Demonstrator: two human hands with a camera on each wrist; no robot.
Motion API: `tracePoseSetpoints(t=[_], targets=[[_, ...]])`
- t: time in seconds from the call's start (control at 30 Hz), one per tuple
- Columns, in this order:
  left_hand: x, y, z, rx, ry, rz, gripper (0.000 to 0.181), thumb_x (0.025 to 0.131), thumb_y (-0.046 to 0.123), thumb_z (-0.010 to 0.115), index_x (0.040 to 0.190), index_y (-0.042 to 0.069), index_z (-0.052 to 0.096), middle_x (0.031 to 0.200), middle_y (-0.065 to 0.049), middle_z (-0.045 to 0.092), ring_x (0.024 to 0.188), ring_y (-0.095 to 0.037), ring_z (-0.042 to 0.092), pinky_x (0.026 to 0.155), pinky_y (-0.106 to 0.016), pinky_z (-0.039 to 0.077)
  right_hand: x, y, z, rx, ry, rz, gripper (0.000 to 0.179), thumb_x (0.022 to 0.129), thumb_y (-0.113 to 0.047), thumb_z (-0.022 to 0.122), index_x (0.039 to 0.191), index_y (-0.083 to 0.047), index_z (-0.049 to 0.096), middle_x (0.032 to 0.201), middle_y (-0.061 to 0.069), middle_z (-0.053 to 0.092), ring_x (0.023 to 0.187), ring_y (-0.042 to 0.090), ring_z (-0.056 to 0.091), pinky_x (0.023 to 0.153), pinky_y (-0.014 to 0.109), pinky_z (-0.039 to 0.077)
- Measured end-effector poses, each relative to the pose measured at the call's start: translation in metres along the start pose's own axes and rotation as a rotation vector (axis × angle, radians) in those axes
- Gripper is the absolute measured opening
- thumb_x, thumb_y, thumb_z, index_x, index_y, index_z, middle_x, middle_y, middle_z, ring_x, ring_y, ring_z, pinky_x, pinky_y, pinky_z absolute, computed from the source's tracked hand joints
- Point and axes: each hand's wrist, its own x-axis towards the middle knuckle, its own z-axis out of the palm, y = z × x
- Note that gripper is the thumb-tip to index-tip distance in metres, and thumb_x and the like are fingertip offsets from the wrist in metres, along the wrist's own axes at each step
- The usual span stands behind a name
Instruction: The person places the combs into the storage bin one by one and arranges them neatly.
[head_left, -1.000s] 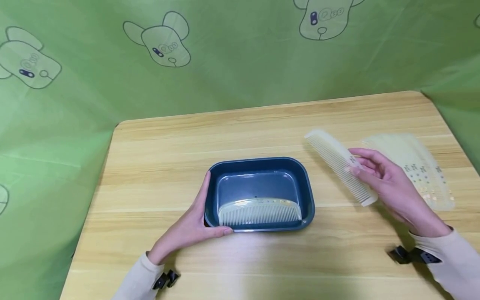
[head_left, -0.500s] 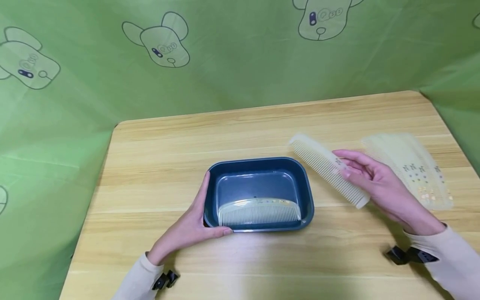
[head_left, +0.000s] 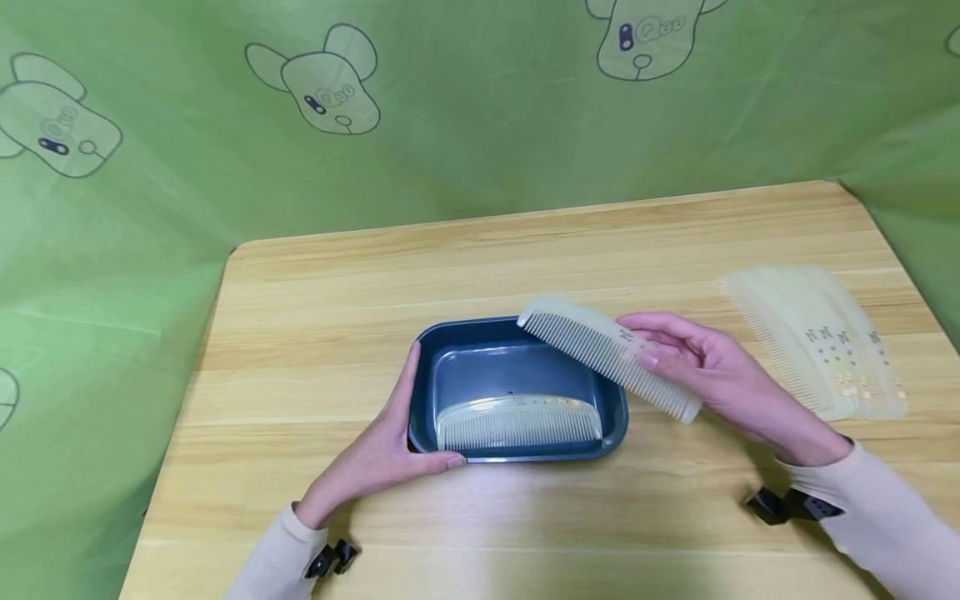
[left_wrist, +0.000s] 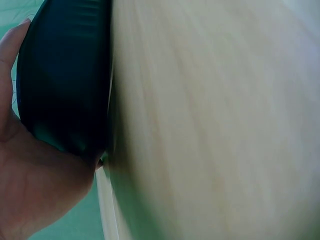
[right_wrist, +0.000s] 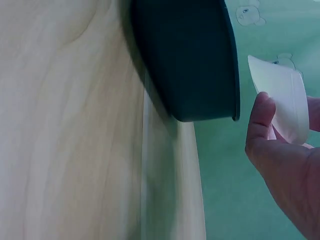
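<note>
On the table (head_left: 570, 533), the left hand (head_left: 381, 435) clasps the tray (head_left: 502, 371) at nine o'clock, apparently to steady it, while the right hand (head_left: 720, 375) pinches a comb (head_left: 588, 337) off-centre above the two-o'clock rim, presumably keeping its far end free.

The tray (head_left: 480, 371) has room at far left; inner comb (head_left: 517, 425) takes the near side; left hand (head_left: 378, 446) bars the left end; held comb (head_left: 588, 337) overhangs far right.
</note>
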Motion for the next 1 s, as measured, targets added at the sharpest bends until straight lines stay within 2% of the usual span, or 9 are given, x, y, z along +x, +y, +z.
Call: tracePoseSetpoints(t=[0.23, 0.37, 0.8, 1.0], targets=[[0.002, 0.000, 0.000, 0.002, 0.000, 0.005, 0.144, 0.084, 0.037, 0.098, 0.172, 0.043, -0.016, 0.180, 0.006, -0.012, 0.165, -0.026, 0.003, 0.127, -0.063, 0.017, 0.008, -0.002, 0.010, -0.139, -0.035, -0.051, 0.045, 0.112, -0.002, 0.059, 0.157, -0.004, 0.056, 0.135, 0.012, 0.073, 0.118, 0.018, 0.072, 0.096, 0.027, 0.059], [0.002, 0.000, 0.001, 0.001, 0.001, 0.005, 0.145, 0.084, 0.037, 0.098, 0.173, 0.041, -0.016, 0.181, 0.006, -0.011, 0.165, -0.026, 0.003, 0.127, -0.062, 0.017, 0.010, -0.001, 0.017, -0.131, -0.054, -0.075, 0.044, 0.111, 0.001, 0.060, 0.155, 0.000, 0.057, 0.132, 0.014, 0.074, 0.115, 0.019, 0.073, 0.095, 0.028, 0.060], [0.001, -0.001, 0.001, 0.016, 0.006, 0.008, 0.145, 0.084, 0.037, 0.098, 0.172, 0.042, -0.016, 0.181, 0.006, -0.011, 0.165, -0.026, 0.003, 0.127, -0.061, 0.017, 0.016, -0.006, 0.041, -0.093, -0.108, -0.057, 0.039, 0.110, -0.002, 0.064, 0.149, -0.001, 0.062, 0.128, 0.018, 0.073, 0.114, 0.025, 0.074, 0.092, 0.033, 0.062], [0.001, 0.000, 0.001, 0.019, 0.005, 0.008, 0.145, 0.084, 0.038, 0.098, 0.172, 0.042, -0.016, 0.182, 0.000, -0.012, 0.165, -0.028, 0.002, 0.126, -0.063, 0.016, 0.023, -0.006, 0.052, -0.126, -0.124, -0.033, 0.035, 0.108, -0.004, 0.069, 0.143, -0.003, 0.068, 0.123, 0.015, 0.075, 0.107, 0.028, 0.075, 0.085, 0.033, 0.064]])
